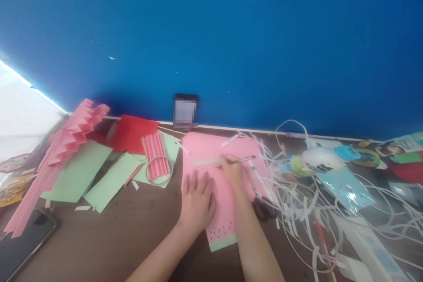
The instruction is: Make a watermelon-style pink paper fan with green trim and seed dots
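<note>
My left hand (pixel 197 201) lies flat with fingers spread on a pink paper sheet (pixel 220 211) marked with small dark dashes and edged in green at its near end. My right hand (pixel 231 168) is closed around a pen (pixel 246 159), whose tip touches the pink sheet near a pale green strip (pixel 206 162). Another pink sheet (pixel 211 145) lies under it toward the blue wall.
Scissors (pixel 261 207) and a heap of white paper strips (pixel 297 202) lie right of my right arm. Green sheets (pixel 79 172), pleated pink paper (pixel 66 141), a red sheet (pixel 132 132) and a phone (pixel 23 242) lie left. A power strip (pixel 373 251) sits at the right.
</note>
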A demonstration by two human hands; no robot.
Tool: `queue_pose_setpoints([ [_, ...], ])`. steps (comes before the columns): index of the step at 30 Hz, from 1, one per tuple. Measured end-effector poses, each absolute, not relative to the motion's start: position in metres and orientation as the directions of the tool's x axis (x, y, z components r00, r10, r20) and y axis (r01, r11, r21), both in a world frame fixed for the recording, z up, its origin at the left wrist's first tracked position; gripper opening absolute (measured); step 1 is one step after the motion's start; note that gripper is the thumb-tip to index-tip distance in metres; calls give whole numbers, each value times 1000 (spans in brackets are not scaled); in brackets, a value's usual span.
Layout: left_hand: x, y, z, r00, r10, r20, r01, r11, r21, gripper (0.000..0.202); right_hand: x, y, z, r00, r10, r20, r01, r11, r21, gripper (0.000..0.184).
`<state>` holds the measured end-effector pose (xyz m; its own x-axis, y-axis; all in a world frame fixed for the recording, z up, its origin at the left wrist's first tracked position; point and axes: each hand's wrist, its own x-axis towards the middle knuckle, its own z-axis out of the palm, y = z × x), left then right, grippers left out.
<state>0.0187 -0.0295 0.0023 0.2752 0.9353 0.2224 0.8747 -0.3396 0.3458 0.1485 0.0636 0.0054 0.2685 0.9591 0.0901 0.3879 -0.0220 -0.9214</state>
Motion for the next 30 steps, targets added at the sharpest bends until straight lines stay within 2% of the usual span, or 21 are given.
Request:
queue_pose_setpoints([
  [24,19,-30,1,270,934,234,874,-339,348,40,150,63,3,266,961,72,375,-35,-926,31],
  [30,19,-30,2,268,936,228,880,-334,336,40,154,63,12,412,907,89,352,-68,-933,27],
])
